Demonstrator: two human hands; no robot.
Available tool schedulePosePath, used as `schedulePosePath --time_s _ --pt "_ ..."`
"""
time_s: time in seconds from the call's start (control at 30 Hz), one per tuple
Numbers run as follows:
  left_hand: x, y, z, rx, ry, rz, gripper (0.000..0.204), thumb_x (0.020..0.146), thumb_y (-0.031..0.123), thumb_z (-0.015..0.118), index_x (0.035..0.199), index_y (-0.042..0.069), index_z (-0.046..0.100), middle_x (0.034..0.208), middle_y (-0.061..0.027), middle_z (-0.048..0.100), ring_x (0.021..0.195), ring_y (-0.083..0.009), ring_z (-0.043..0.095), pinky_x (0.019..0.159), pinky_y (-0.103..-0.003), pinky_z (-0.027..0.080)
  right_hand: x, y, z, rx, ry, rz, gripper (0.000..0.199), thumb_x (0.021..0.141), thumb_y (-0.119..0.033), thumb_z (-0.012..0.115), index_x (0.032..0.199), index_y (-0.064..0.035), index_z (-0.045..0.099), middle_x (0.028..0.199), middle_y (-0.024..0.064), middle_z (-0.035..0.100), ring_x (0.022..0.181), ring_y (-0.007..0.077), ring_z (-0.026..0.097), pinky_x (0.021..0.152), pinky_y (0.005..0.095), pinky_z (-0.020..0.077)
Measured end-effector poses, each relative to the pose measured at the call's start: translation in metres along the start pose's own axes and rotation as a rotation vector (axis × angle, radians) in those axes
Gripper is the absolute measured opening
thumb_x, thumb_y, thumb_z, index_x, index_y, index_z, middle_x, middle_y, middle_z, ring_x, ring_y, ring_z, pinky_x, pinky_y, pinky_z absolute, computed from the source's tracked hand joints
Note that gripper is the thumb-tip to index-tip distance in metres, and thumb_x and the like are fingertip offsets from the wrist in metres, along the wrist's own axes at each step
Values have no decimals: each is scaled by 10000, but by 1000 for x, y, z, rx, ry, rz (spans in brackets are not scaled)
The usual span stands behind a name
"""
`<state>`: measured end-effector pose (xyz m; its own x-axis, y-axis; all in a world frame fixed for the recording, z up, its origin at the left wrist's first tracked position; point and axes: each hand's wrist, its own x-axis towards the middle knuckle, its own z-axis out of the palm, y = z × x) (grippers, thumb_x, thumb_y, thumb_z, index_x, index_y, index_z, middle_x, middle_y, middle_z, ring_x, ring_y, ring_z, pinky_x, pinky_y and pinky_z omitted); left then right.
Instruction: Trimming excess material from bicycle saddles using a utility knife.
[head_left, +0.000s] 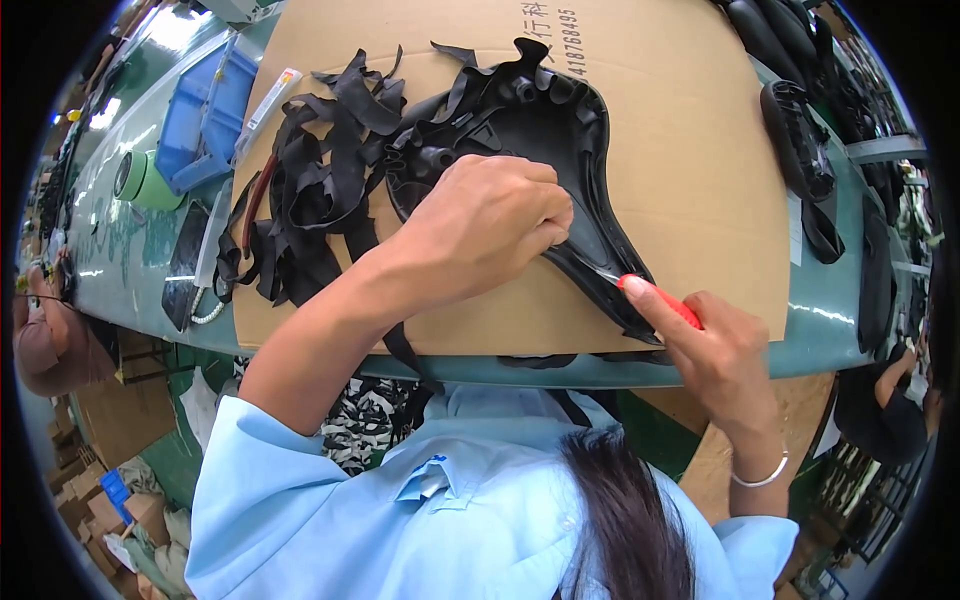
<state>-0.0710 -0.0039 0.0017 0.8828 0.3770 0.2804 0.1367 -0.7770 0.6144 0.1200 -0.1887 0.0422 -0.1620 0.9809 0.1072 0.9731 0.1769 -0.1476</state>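
A black saddle [545,125] lies upside down on a brown cardboard sheet [680,150], its narrow nose pointing toward me. My left hand [490,225] is closed on a strip of the black covering at the saddle's edge. My right hand [715,350] grips a knife with a red handle [660,300]; its blade touches the saddle's nose just right of my left hand. A pile of black trimmed strips [320,190] lies on the cardboard to the left of the saddle.
The cardboard rests on a green workbench [120,250]. A blue bin [205,115], a green tape roll [140,180] and a white-handled tool [265,110] sit at the left. More black saddles [800,140] lie at the right. Another person [890,400] works at lower right.
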Motion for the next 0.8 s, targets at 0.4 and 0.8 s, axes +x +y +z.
schedulePosePath --time_s 0.4,0.8 --pt "40 29 35 166 -136 107 118 765 135 615 737 23 641 753 -119 598 755 -290 615 665 -393 493 -27 -12 12 1100 480 722 558 962 -80 472 1477 -74 256 975 70 595 649 89 527 579 234 484" --pt "62 8 31 -632 -280 -400 149 750 146 693 780 1 674 672 6 598 603 -71 504 566 -225 375 -16 -65 9 1509 94 968 524 980 -143 417 1473 -66 256 895 63 548 618 86 523 488 223 471"
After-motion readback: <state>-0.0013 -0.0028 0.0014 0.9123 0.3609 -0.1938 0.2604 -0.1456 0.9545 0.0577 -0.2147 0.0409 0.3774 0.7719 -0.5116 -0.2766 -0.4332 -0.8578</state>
